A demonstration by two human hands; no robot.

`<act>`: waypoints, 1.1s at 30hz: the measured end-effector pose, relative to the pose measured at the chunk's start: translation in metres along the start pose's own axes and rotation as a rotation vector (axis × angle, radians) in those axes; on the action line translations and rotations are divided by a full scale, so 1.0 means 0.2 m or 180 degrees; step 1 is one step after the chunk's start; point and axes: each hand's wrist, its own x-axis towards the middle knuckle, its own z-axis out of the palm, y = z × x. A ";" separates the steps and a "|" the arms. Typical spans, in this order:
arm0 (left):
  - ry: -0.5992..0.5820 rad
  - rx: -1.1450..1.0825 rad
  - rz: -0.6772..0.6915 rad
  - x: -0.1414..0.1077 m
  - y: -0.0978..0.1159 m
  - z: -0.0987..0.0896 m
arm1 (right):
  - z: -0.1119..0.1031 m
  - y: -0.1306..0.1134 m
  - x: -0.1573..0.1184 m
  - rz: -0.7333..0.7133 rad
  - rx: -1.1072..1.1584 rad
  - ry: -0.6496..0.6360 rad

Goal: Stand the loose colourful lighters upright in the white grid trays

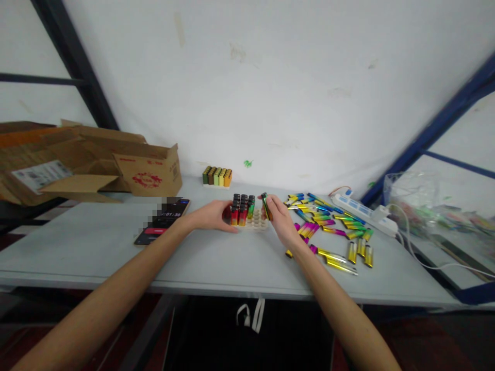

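A pale tray (pixel 258 222) with round slots stands on the table. Red lighters (pixel 238 215) with black tops fill its left part, and green lighters (pixel 251 207) stand beside them. Several slots at its right show no lighter. My left hand (pixel 216 215) is at the tray's left side, thumb and fingers apart, touching or nearly touching the red lighters. My right hand (pixel 279 215) grips a green lighter (pixel 265 202) with a dark top, held roughly upright just right of the tray.
Loose metallic lighters (pixel 319 219) lie scattered at the right, before a white power strip (pixel 363 212). Another filled tray (pixel 217 176) stands near the wall. A phone (pixel 164 220) and cardboard boxes (pixel 149 172) are at the left. A plastic bag (pixel 412 193) sits far right.
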 end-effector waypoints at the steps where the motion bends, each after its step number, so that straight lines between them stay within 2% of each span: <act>1: 0.0015 -0.0024 -0.0013 0.00 0.00 0.00 | 0.00 0.00 0.00 -0.0143 -0.0103 0.0086; 4: 0.0066 -0.0042 -0.0019 0.00 0.00 0.00 | 0.00 0.01 -0.01 -0.0436 -0.0354 0.0188; 8: 0.0089 0.0036 -0.0001 -0.01 0.00 0.00 | -0.01 0.04 -0.01 -0.0540 -0.0665 0.0279; 12: 0.0053 0.0058 -0.0015 -0.01 0.01 -0.01 | 0.00 0.06 -0.03 -0.0592 -0.0856 0.0205; 18: 0.0048 -0.0044 -0.0024 -0.02 0.03 -0.01 | -0.03 0.05 -0.01 -0.0919 -0.1411 -0.0142; 22: 0.0068 -0.0045 -0.0012 -0.02 0.03 -0.01 | -0.06 0.03 0.02 -0.1213 -0.2115 -0.0573; 24: 0.0076 -0.0042 -0.0008 -0.02 0.03 -0.01 | -0.05 0.01 0.03 -0.1234 -0.2459 -0.0654; 28: 0.0075 0.0033 -0.0006 -0.02 0.03 -0.01 | -0.03 0.00 0.02 -0.1134 -0.3039 -0.0465; 33: 0.0088 0.0019 -0.0030 -0.01 0.03 -0.01 | -0.07 -0.01 -0.03 -0.1089 -0.3217 -0.0697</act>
